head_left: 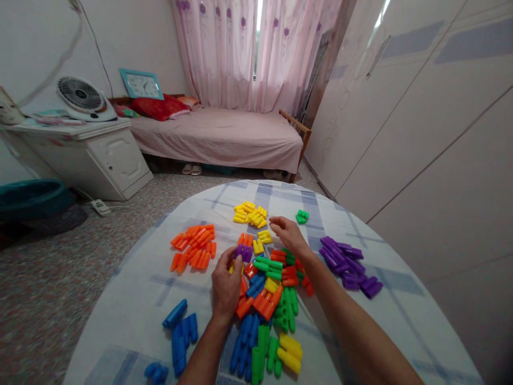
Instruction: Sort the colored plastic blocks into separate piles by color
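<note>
My left hand (227,283) is curled at the left edge of a mixed heap of plastic toy building blocks, its thumb and fingertips closed at a purple block (243,253). A bit of yellow shows between thumb and fingers. Beyond the heap, my right hand (289,234) hovers with bent fingers slightly apart and nothing visible in them. It is just right of the yellow blocks (250,214). In the heap lie green blocks (267,266), orange-red blocks (267,303) and blue blocks (244,342).
Around the heap on the checked tablecloth (132,315) are orange blocks (194,247), loose blue blocks (179,342), purple blocks (344,262) and small green blocks (302,216). Behind the round table stands a bed (224,131); a wardrobe (420,133) is on the right.
</note>
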{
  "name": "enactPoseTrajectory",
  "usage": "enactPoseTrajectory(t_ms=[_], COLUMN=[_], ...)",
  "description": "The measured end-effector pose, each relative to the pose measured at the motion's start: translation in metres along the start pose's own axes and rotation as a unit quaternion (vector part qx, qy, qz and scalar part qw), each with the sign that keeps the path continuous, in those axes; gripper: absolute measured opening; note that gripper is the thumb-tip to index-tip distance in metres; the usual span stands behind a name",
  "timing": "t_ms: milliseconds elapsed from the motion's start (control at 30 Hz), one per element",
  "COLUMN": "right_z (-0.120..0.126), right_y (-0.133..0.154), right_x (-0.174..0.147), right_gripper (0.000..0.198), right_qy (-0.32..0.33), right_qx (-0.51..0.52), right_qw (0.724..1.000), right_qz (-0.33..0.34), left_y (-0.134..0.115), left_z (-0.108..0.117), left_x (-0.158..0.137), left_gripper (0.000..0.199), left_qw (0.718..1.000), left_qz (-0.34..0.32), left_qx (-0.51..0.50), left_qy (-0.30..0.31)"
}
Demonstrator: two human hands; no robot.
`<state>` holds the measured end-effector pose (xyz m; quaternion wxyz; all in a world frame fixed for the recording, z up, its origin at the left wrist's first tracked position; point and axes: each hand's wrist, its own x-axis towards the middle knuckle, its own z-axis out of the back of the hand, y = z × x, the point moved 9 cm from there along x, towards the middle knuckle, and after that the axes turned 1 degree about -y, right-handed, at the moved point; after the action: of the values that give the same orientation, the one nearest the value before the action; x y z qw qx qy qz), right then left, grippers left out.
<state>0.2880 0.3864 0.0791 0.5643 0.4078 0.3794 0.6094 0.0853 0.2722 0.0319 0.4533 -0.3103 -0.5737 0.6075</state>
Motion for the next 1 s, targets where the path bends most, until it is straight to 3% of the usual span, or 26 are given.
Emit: enactPoseTrajectory(t_ms=[167, 267, 367, 433, 533, 700, 867, 1000], right_z=[-0.02, -0.031, -0.021, 0.003, 0.066, 0.156, 0.184, 0.191], right_y=[0.042, 0.051, 0.052, 0.046, 0.025, -0.03, -0.062, -0.051], right_x=[-0.072, -0.093, -0.097, -0.098, -0.105, -0.122, -0.129, -0.144], right_gripper=[0.023, 0.019, 0.015, 0.016, 0.026, 0.035, 0.038, 0.036], right_qy=[0.077, 0.075, 0.045, 0.003, -0.111, -0.222, -0.231, -0.294], right_qx=[-0.129, -0.154, -0.166, -0.171, -0.204, -0.33, -0.401, -0.426], right_qw=[0.97, 0.961, 0.964, 0.97, 0.966, 0.918, 0.886, 0.854], right_qz=[0.193, 0.218, 0.202, 0.176, 0.113, 0.006, 0.003, 0.041], left_y=[-0.014, -0.019, -0.023, -0.025, -0.028, -0.025, -0.023, -0.023], left_z=[-0.004, -0.007, -0.01, -0.009, -0.006, -0.006, -0.006, -0.005], left_x=[-0.005, -0.007, -0.007, -0.006, -0.005, -0.001, 0.0, 0.0], left_gripper=[0.03, 0.029, 0.032, 0.035, 0.035, 0.039, 0.041, 0.04], left_qw=[0.998, 0.995, 0.994, 0.994, 0.993, 0.993, 0.992, 0.992], left_qz=[-0.041, -0.063, -0.073, -0.085, -0.102, -0.104, -0.104, -0.106], left_qx=[-0.043, -0.049, -0.032, -0.004, 0.03, 0.049, 0.064, 0.064], left_qy=[0.026, 0.052, 0.076, 0.072, 0.053, 0.041, 0.038, 0.034])
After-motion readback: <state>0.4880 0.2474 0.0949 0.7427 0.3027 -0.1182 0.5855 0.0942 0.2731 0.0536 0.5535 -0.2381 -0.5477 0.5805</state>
